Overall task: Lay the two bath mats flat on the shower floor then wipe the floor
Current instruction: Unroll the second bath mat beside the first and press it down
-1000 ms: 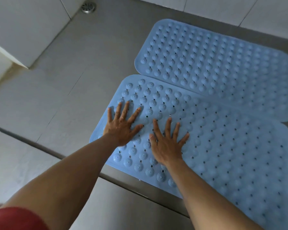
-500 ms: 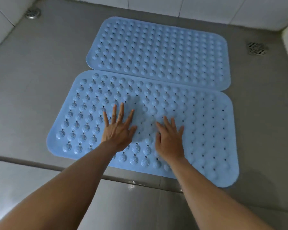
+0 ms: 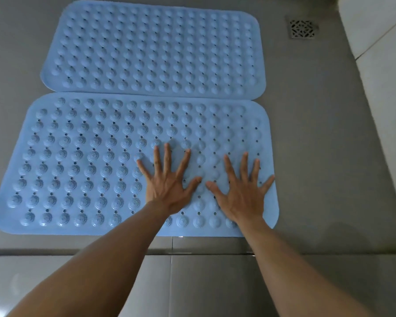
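Two light blue bath mats lie flat side by side on the grey shower floor. The far mat shows rounded bumps. The near mat shows suction cups and small holes, and its far edge meets the far mat. My left hand presses flat on the near mat right of its middle, fingers spread. My right hand presses flat on the mat's right end, fingers spread, with the little finger at the right edge.
A square metal drain grate sits in the floor at the far right. A pale tiled wall runs down the right side. A low step edge crosses the view just in front of the near mat.
Both hands have slid rightward along the near mat, from its left end to its right end, staying flat. The view has swung right with them, so the left corner drain is out of sight.
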A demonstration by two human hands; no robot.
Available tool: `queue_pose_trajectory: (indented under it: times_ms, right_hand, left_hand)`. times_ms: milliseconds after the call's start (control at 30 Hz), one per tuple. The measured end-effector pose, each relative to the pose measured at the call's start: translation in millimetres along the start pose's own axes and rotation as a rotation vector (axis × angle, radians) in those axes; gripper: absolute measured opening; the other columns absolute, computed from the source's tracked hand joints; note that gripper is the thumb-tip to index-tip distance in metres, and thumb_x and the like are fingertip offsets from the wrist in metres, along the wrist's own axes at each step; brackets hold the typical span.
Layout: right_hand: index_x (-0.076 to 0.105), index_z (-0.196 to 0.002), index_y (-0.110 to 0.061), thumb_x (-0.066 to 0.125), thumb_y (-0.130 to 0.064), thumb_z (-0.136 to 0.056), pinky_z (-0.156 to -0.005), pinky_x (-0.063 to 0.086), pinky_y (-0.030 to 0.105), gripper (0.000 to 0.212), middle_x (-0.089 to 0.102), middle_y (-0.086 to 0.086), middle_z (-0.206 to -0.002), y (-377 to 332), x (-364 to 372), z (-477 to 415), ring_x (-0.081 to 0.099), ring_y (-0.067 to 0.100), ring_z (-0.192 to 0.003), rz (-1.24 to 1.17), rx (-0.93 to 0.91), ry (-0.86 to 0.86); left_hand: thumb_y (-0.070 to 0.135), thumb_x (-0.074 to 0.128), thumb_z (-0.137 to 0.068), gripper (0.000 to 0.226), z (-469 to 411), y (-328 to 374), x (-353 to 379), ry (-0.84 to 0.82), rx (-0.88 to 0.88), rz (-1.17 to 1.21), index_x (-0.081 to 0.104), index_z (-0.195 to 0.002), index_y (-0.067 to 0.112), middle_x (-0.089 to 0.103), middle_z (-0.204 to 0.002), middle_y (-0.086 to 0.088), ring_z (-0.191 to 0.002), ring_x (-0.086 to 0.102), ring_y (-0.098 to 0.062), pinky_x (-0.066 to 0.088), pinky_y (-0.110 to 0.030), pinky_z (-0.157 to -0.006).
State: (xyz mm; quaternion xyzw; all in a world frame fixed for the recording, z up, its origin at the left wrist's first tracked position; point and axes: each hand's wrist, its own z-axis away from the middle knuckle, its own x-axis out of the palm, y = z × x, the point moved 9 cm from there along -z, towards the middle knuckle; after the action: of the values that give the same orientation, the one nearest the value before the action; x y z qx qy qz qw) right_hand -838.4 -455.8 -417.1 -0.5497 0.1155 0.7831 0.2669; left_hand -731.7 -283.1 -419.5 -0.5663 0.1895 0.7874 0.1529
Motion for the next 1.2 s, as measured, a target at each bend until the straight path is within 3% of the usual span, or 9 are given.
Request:
queue_pose_trajectory:
  times_ms: [367, 600, 800, 1000, 1200]
  right_hand:
    - [-0.024, -0.15, -0.05, 0.002, -0.087, -0.085, -0.11, -0.014, 0.073, 0.079, -0.032, 0.002, -0.162, 1, 1, -5, -0.03, 0.031, -0.148, -0.027, -0.01, -0.045]
    - [-0.029, -0.148, -0.048, 0.01, -0.065, -0.099, -0.109, -0.014, 0.074, 0.066, -0.033, 0.002, -0.162, 5, 3, -6, -0.034, 0.03, -0.147, -0.05, -0.046, -0.11]
    - [-0.03, -0.147, -0.048, 0.012, -0.063, -0.099, -0.107, -0.017, 0.075, 0.066, -0.041, 0.001, -0.157, 4, 2, -7, -0.038, 0.029, -0.144, -0.055, -0.062, -0.215]
    - [-0.017, -0.156, -0.037, 0.014, -0.057, -0.103, -0.114, -0.015, 0.068, 0.065, -0.03, 0.004, -0.163, -3, -17, -1, -0.03, 0.03, -0.148, -0.1, -0.031, -0.229]
    - [0.005, -0.161, -0.026, 0.017, -0.05, -0.106, -0.117, -0.01, 0.066, 0.062, -0.017, 0.007, -0.167, -31, -78, -5, -0.023, 0.029, -0.151, -0.078, -0.08, -0.127]
  left_hand:
    - [0.086, 0.006, -0.086, 0.076, -4, 0, -2, -0.025, -0.078, 0.002, -0.016, -0.152, 0.052, -0.028, -0.163, -0.005, -0.148, -0.031, -0.029, -0.011, -0.071, -0.112]
    - [0.086, 0.004, -0.086, 0.077, -3, 0, -2, -0.076, -0.063, -0.001, -0.018, -0.151, 0.05, -0.028, -0.163, -0.006, -0.148, -0.031, -0.03, -0.013, -0.072, -0.111]
    - [0.081, 0.003, -0.089, 0.076, -4, -2, 0, -0.161, -0.025, 0.093, -0.023, -0.151, 0.047, -0.034, -0.161, -0.003, -0.144, -0.038, -0.027, -0.017, -0.071, -0.11]
    - [0.08, 0.011, -0.089, 0.08, -5, -5, -10, -0.235, -0.01, 0.171, -0.023, -0.152, 0.044, -0.033, -0.161, -0.002, -0.146, -0.033, -0.024, -0.016, -0.069, -0.112]
    - [0.076, 0.013, -0.092, 0.077, -12, -3, -83, -0.088, 0.058, 0.171, -0.017, -0.155, 0.042, -0.024, -0.164, -0.008, -0.15, -0.025, -0.028, -0.013, -0.061, -0.119]
